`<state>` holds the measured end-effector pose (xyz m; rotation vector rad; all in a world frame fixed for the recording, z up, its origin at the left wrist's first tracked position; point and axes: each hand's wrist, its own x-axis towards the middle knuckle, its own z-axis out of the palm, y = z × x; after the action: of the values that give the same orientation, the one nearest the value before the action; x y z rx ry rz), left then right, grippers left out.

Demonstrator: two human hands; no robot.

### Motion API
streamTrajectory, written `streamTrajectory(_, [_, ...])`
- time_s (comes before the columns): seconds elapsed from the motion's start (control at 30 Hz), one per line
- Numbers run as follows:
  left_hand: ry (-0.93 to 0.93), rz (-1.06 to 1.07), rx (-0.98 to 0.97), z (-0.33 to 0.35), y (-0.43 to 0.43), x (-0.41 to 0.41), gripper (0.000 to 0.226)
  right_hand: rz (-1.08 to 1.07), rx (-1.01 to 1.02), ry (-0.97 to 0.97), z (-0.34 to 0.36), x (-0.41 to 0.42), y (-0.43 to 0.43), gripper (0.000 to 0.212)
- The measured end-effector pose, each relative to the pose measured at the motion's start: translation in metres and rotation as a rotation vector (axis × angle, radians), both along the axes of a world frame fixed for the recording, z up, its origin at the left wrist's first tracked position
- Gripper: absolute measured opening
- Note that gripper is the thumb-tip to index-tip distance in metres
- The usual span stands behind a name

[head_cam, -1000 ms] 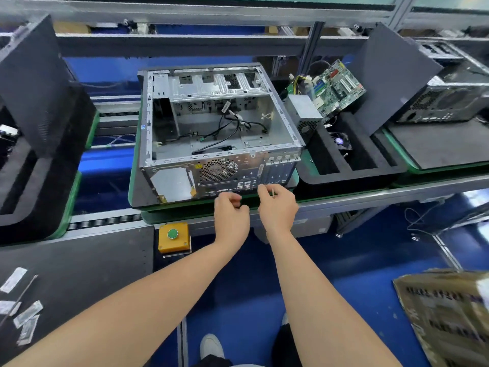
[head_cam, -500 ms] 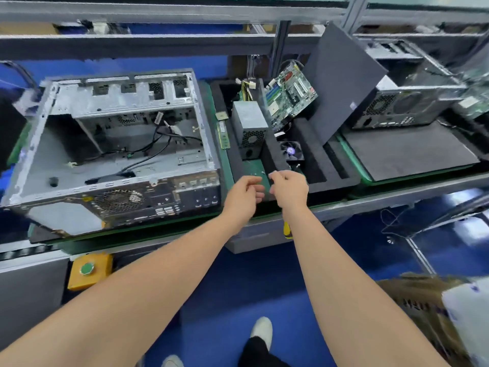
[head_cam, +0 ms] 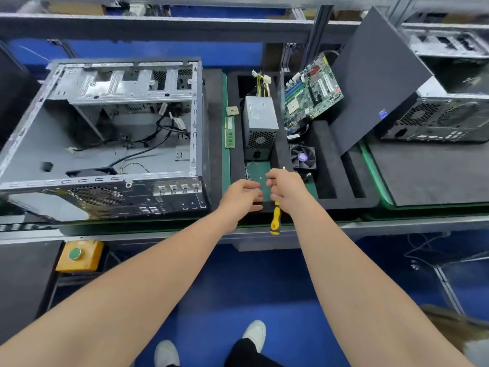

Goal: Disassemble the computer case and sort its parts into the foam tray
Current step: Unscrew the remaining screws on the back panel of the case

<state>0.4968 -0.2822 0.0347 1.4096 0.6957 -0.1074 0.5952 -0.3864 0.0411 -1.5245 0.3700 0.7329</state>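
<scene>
Screwdriver (head_cam: 275, 219) sits in the R hand (head_cam: 287, 190), fingers curled round it; yellow-black handle sticks out below the fist toward the person, metal tip just shows above the knuckles; L hand (head_cam: 242, 198) is right beside it, fingers half curled, tips pointing at the R hand and nearly touching; can't tell whether L pinches anything; both hands hover over the near end of the foam tray (head_cam: 344, 202), above the green floor of its left slot; case (head_cam: 105, 144) lies on its side just left of the tray, open side up, loose black cables inside, rear I/O face toward the person; PSU (head_cam: 260, 120) stands in the same slot beyond the hands, wire bundle at its far end; mobo (head_cam: 312, 96) leans tilted in the next slot to the right; fan (head_cam: 303, 157) sits nearer than the mobo, just beyond the R hand; RAM stick (head_cam: 229, 132) lies along the tray's left edge w/ a CPU (head_cam: 232, 110) just beyond it; dark panel (head_cam: 378, 83) leans at the tray's right side; 2nd case (head_cam: 444, 115) stands further right on a dark mat; yellow button box (head_cam: 79, 255) hangs at the bench front, below the case.
</scene>
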Motion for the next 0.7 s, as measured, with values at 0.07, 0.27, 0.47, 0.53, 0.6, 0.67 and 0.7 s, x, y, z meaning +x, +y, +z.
streamTrajectory(0.07, [-0.021,-0.049,0.008,0.006,-0.001,-0.005,0.021,-0.049,0.068,0.054,0.002,-0.003,-0.001,0.009])
streamTrajectory(0.27, [0.015,-0.293,-0.080,0.024,-0.001,-0.038,0.034,-0.217,0.233,0.158,0.014,-0.030,0.001,0.013])
streamTrajectory(0.47, [-0.015,-0.329,-0.063,0.030,0.031,-0.093,0.026,-0.343,0.283,0.180,0.017,-0.093,0.027,0.022])
streamTrajectory(0.53, [-0.006,-0.274,0.012,0.028,0.044,-0.115,0.022,-0.365,0.255,0.194,0.013,-0.120,0.045,0.025])
streamTrajectory(0.6, [0.009,-0.198,0.118,0.023,0.057,-0.136,0.019,-0.382,0.255,0.226,0.008,-0.151,0.065,0.027])
streamTrajectory(0.67, [0.023,-0.137,0.190,0.019,0.070,-0.156,0.015,-0.348,0.186,0.245,0.003,-0.180,0.085,0.030])
streamTrajectory(0.7, [0.032,-0.114,0.211,0.017,0.078,-0.166,0.014,-0.323,0.145,0.246,0.001,-0.193,0.095,0.029])
